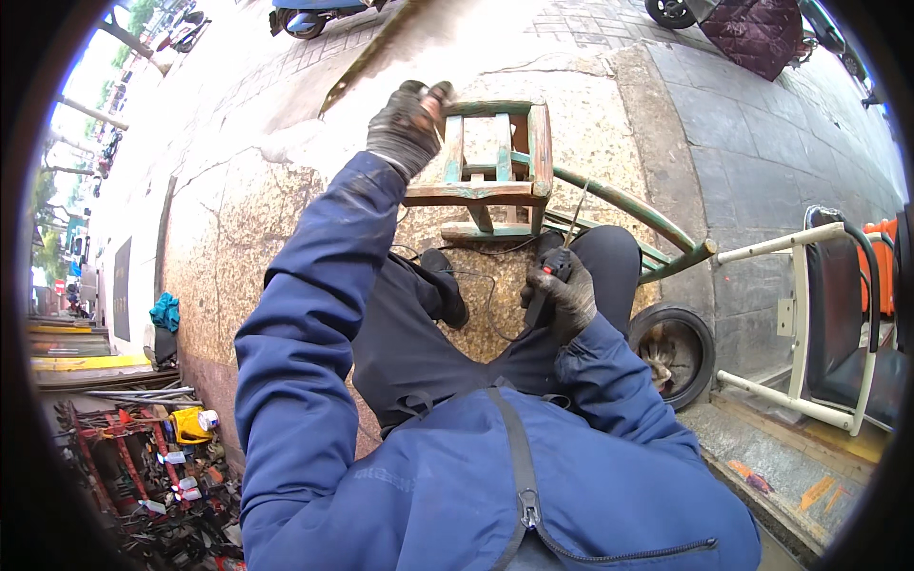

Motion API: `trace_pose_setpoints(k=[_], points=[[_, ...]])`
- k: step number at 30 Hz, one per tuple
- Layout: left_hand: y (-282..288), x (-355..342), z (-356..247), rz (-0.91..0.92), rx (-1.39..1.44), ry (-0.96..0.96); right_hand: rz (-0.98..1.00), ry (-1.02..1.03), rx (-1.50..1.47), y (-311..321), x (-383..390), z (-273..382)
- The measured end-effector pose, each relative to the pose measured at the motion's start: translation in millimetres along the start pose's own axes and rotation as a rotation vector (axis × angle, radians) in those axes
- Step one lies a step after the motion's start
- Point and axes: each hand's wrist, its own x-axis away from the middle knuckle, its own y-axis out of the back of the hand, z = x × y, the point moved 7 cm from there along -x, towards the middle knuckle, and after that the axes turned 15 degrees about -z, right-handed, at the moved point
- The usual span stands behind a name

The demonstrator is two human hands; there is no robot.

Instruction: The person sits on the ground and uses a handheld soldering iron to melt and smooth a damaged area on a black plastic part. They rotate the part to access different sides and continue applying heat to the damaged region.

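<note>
In front of me, a worn wooden chair [476, 193] with chipped green paint lies tipped on the ground. At its far left corner is my left hand [405, 126], in a dark glove with bare fingertips. Its fingers curl in, slightly blurred, and whether they grip anything is hidden. Near my right knee, my gloved right hand [566, 293] is closed round a black-handled tool [554, 269] with a red spot. A long thin metal shaft points from the tool toward the chair. A thin dark cord [492, 285] loops over the ground beside this hand.
A small black tyre [706, 354] lies right of my leg, beside a white-framed chair with black padding [828, 314]. At lower left are red metal racks [124, 457] with jumbled parts and a yellow object [190, 425]. A blue scooter [319, 17] stands far off.
</note>
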Motion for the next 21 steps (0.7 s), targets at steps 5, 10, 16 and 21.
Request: trace_pose_setpoints(k=[5,10,16,21], points=[[-53.4,32.9,-11.4,0.402,-0.353,0.138,0.051,-0.002,0.024,1.0,0.3,-1.7],[-75.1,65.3,-36.3,0.686,-0.455,-0.082,0.095,-0.019,0.032,4.6,-1.7,-2.5],[-87.7,84.0,-24.0,0.772,-0.426,-0.023,0.091,-0.008,0.036,7.3,-2.5,-1.0],[-105.3,95.2,6.4,0.62,-0.327,0.048,0.08,-0.007,0.081,8.2,-7.5,-3.2]])
